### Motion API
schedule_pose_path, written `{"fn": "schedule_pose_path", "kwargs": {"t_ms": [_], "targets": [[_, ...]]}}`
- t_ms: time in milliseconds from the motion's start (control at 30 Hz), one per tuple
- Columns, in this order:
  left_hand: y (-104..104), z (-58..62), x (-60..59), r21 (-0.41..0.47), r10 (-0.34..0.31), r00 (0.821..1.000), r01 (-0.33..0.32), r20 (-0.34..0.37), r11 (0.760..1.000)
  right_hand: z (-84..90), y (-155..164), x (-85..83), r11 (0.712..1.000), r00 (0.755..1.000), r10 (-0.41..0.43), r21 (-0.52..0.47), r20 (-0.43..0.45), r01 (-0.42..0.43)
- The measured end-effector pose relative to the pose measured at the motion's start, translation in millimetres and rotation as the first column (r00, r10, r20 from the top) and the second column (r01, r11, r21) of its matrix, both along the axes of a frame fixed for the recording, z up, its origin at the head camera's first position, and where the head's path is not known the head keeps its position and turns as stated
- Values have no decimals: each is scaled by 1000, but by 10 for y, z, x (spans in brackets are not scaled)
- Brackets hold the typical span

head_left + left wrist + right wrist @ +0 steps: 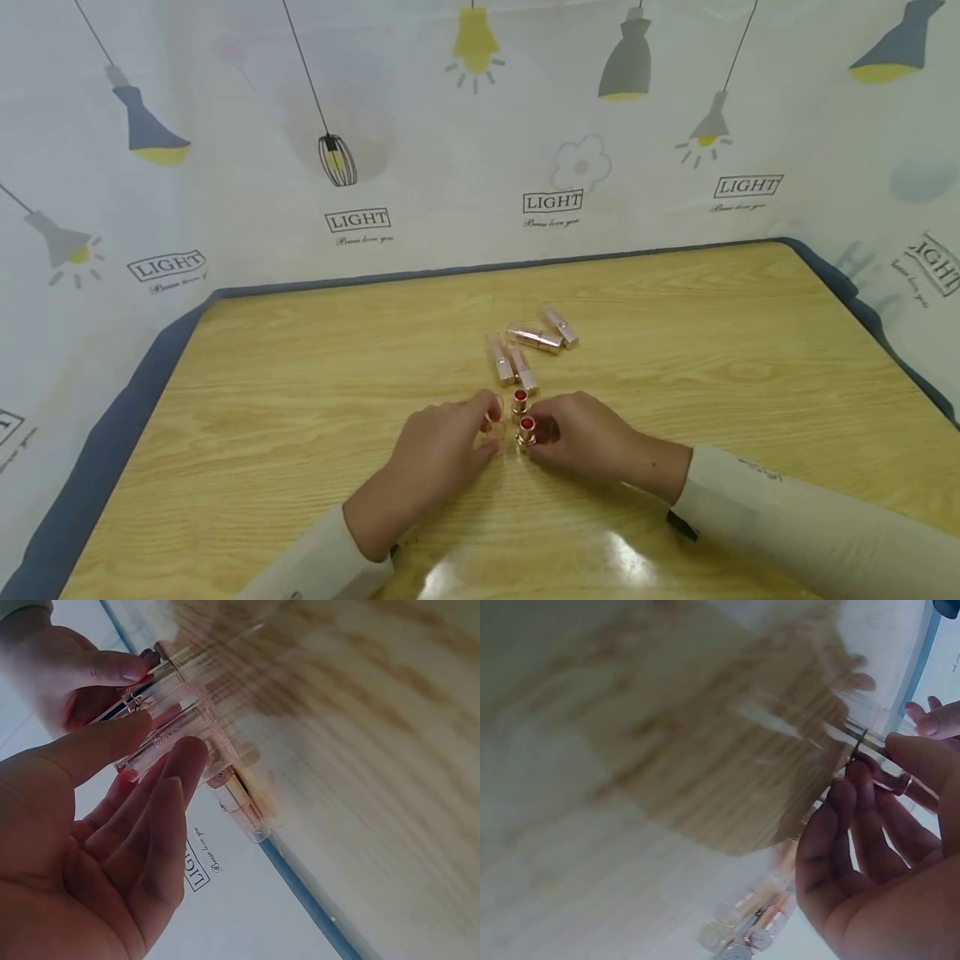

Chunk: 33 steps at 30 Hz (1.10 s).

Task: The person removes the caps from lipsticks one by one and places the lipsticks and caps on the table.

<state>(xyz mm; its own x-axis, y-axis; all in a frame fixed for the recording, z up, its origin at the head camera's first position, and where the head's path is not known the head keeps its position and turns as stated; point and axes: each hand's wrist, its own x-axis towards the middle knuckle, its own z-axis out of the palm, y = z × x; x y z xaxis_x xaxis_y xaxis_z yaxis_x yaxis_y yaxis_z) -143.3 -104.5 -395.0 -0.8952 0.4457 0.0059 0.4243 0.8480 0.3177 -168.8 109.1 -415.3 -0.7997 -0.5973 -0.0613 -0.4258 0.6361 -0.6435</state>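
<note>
While both hands meet near the middle of the wooden table (300, 375), the left hand (442, 454) pinches a clear cap (169, 735) between thumb and fingertips; in the left wrist view the thumb lies over the cap and the other fingers are almost straight beneath it. The right hand (588, 437) curls its fingers round an open lipstick (527, 430), whose red tip faces up in the head view. The cap and this lipstick sit just beside each other, the cap at nine o'clock of the lipstick; whether they touch cannot be told, since both wrist views are blurred.

A second open lipstick (519, 402) with a red tip stands just beyond the held one, at twelve o'clock of it, close to the fingertips of both hands. Farther on at twelve o'clock, two capped lipsticks (512, 365) lie side by side on the table, and at one o'clock from those lie two more capped lipsticks (546, 333), set at an angle to each other.

Both forearms wear pale sleeves (787, 517). Behind the table hangs a white curtain (450, 183) printed with lamps and the word LIGHT.
</note>
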Motion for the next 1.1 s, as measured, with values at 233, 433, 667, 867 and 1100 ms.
{"fn": "schedule_pose_path", "kwargs": {"t_ms": [233, 433, 667, 867, 1100], "targets": [[26, 14, 7, 1, -24, 999, 24, -45, 1000, 77, -21, -1, 992, 999, -32, 118, -37, 36], [25, 8, 28, 12, -38, 996, 39, -83, 999, 115, -10, -21, 981, 997, -49, 185, -63, 60], [13, -5, 67, -43, -8, 995, 4, -98, 999, 151, 54, -69, 978, 1000, 9, 207, -7, -8], [-38, 96, 138, -69, 39, 992, -48, -119, 996, 302, 232, -224, 973, 1000, 8, 231, -15, -5], [-47, 261, 143, -5, 62, 964, -66, -260, 998, 358, 244, -489, 973, 989, -78, 205, -129, 103]]}}
